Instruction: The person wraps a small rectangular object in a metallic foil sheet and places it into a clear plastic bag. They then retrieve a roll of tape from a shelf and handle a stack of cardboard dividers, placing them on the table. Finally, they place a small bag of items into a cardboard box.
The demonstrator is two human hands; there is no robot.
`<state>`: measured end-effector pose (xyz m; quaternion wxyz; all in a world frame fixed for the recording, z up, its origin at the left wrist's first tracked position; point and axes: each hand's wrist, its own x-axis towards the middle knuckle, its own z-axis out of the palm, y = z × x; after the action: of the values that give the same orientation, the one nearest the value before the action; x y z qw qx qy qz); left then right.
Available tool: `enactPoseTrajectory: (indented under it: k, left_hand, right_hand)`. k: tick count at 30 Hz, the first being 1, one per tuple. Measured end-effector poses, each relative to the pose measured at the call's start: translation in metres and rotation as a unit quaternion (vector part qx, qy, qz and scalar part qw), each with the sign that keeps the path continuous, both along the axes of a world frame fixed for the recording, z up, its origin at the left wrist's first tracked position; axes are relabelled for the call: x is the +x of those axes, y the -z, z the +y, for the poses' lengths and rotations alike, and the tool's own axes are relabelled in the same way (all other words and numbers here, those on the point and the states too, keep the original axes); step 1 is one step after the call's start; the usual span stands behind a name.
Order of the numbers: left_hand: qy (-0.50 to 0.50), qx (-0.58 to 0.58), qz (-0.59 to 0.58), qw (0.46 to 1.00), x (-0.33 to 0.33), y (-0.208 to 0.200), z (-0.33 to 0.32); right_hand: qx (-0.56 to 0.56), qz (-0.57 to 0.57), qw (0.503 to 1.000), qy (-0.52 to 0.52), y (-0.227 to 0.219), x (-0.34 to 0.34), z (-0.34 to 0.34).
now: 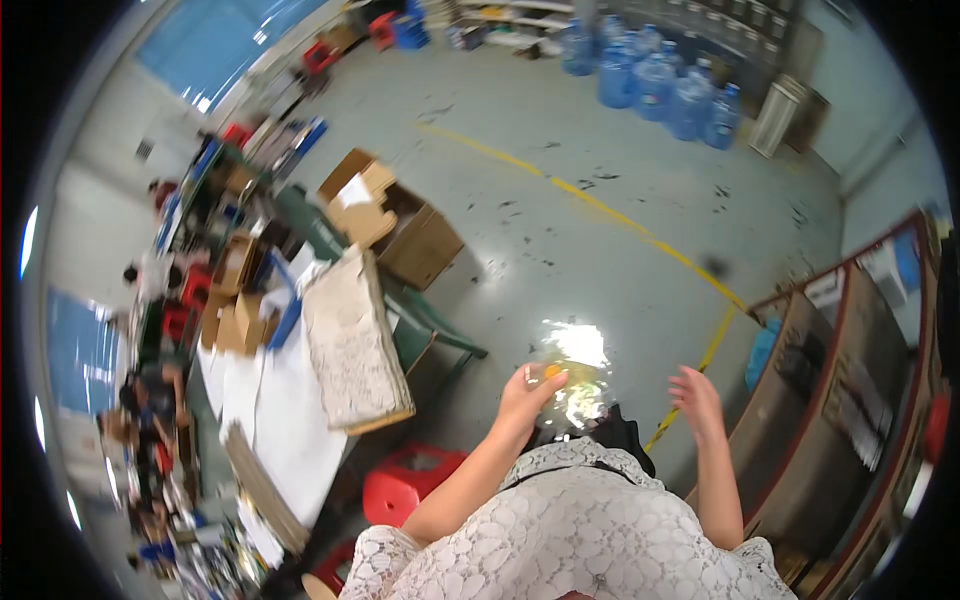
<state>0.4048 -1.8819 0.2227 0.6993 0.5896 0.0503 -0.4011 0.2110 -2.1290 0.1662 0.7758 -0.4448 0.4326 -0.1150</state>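
In front of my waist, my left hand (pixel 521 403) is closed on a shiny, clear plastic bag (pixel 582 385). Bright glare hides much of the bag, which has a yellowish-green tint. A small orange patch shows beside my thumb; I cannot tell whether it is print or contents. Off to the right, my right hand (pixel 698 402) is raised with its fingers apart and nothing in it. It is nearest to the brown shelf unit and touches nothing.
Left of me, a white-covered table (pixel 285 440) bears a thick stack of pale sheets (pixel 350 345). An open cardboard box (pixel 425 240) stands beyond it. A red stool (pixel 400 485) is close by my left arm. Brown shelving (pixel 790 430) stands at right; blue water bottles (pixel 655 85) line the back.
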Motion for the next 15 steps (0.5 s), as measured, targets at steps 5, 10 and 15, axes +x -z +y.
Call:
enactPoseTrajectory:
  k: [5,10,15]
  left_hand:
    - [-0.053,-0.044,0.038,0.997,0.031,-0.018,-0.040]
    - [-0.063,-0.028,0.044,0.997,0.109,-0.010,-0.060]
    - [-0.003,-0.014,0.009,1.000,0.205,0.010,-0.096]
  right_hand:
    - [0.133,-0.143,0.929,-0.314,-0.050,0.138,0.017]
    - [0.265,-0.192,0.897,-0.298,-0.035,0.217,-0.002]
    - [0.093,-0.064,0.966,-0.233,-0.050,0.308,-0.015]
